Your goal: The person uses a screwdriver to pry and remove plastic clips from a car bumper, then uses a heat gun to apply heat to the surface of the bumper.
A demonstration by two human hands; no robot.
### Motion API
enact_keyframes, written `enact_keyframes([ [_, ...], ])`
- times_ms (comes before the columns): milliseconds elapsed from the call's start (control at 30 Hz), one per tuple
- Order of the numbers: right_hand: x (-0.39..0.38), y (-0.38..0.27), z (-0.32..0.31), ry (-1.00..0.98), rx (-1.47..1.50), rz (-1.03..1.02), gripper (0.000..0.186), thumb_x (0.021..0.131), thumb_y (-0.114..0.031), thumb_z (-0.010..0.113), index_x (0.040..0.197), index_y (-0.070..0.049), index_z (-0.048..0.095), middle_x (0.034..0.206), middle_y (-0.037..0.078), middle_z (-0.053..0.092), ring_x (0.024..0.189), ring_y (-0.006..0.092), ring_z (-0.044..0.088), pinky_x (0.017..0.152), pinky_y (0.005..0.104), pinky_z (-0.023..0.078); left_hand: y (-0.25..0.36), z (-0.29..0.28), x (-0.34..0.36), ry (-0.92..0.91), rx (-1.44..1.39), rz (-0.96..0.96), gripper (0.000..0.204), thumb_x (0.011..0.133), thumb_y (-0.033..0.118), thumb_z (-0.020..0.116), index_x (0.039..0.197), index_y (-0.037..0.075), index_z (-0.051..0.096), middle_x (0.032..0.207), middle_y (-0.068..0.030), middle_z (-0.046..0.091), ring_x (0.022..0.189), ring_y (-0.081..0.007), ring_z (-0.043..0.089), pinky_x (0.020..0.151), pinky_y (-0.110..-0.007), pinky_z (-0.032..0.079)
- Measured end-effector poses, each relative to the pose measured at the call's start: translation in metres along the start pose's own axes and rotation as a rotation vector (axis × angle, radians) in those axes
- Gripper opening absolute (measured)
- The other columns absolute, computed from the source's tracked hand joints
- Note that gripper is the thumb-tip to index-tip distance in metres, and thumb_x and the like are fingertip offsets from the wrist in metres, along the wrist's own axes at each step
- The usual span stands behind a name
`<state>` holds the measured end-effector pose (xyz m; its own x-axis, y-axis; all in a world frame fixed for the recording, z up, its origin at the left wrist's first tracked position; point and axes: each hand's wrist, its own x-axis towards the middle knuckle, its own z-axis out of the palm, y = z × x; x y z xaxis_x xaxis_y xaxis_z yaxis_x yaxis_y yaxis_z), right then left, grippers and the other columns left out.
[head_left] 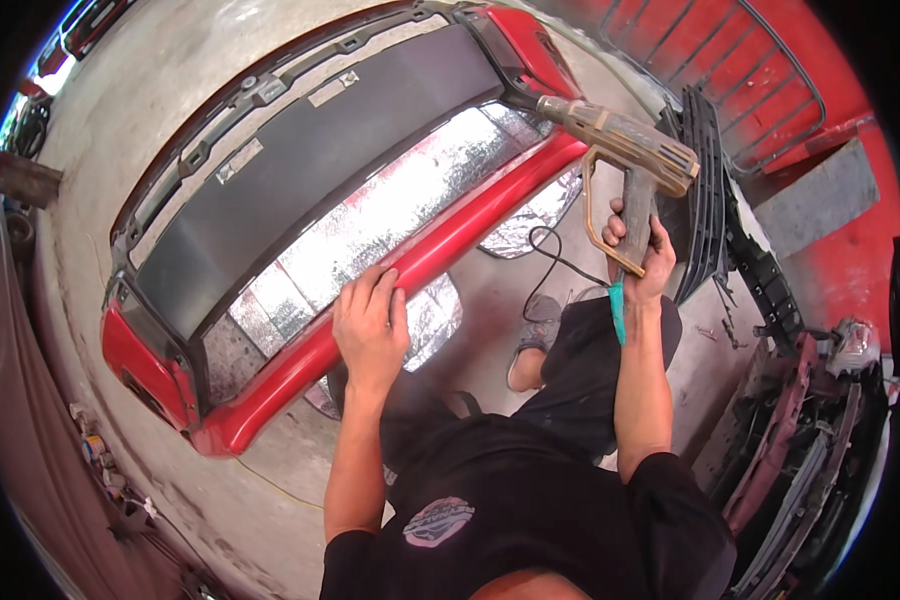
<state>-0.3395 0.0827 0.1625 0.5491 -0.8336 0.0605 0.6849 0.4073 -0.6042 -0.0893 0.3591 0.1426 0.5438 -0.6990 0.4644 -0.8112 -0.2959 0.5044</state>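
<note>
A red car bumper cover (455, 237) with a dark grey middle panel (325, 155) lies in front of me. My left hand (371, 325) rests on its near red edge, fingers stretched out over the rounded surface, holding nothing. My right hand (648, 255) is wrapped round the handle of a worn, dusty heat gun (625, 145). The gun's nozzle points left, toward the bumper's right end; whether it touches there I cannot tell. Teal tape or wrap (616, 312) shows at the base of the handle, by my wrist.
Silver foil sheeting (355, 225) shows inside and below the bumper. A black cord (570, 265) loops near the heat gun. Black grille parts (705, 190) and a red panel (820, 230) stand at right, with stacked bumper parts (790, 440) at lower right. Brown cloth (20, 400) hangs at left.
</note>
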Motion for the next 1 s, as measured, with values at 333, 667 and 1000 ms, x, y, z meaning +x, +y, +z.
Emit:
enact_keyframes([
  [333, 0.012, 0.011, 0.029, 0.073, -0.261, 0.01, 0.044, 0.101, -0.026, 0.042, 0.13, 0.006, 0.051, 0.113, 0.021, 0.062, 0.084, 0.0242, 0.057, 0.073, 0.0362, 0.048, 0.0, 0.0, 0.001, -0.014, 0.004, 0.027, 0.025, 0.088, 0.01, 0.066, 0.112, 0.003, 0.068, 0.116, -0.0089, 0.067, 0.099, -0.03, 0.062, 0.087, -0.042, 0.049],
  [667, 0.028, 0.042, 0.029, 0.077, -0.275, 0.002, 0.04, 0.102, -0.028, 0.045, 0.123, 0.005, 0.055, 0.107, 0.017, 0.064, 0.083, 0.0231, 0.061, 0.07, 0.0357, 0.052, 0.001, 0.0, 0.0, -0.015, 0.012, 0.036, 0.025, 0.088, 0.01, 0.066, 0.112, 0.004, 0.068, 0.116, -0.009, 0.067, 0.099, -0.0303, 0.062, 0.087, -0.042, 0.048],
  [1000, 0.028, 0.044, 0.02, 0.097, -0.266, -0.033, 0.04, 0.102, -0.027, 0.042, 0.124, 0.005, 0.054, 0.107, 0.018, 0.063, 0.083, 0.0242, 0.06, 0.07, 0.036, 0.051, 0.003, 0.001, 0.001, -0.018, 0.034, 0.042, 0.025, 0.088, 0.01, 0.066, 0.112, 0.004, 0.068, 0.116, -0.0081, 0.067, 0.099, -0.0302, 0.061, 0.087, -0.042, 0.049],
])
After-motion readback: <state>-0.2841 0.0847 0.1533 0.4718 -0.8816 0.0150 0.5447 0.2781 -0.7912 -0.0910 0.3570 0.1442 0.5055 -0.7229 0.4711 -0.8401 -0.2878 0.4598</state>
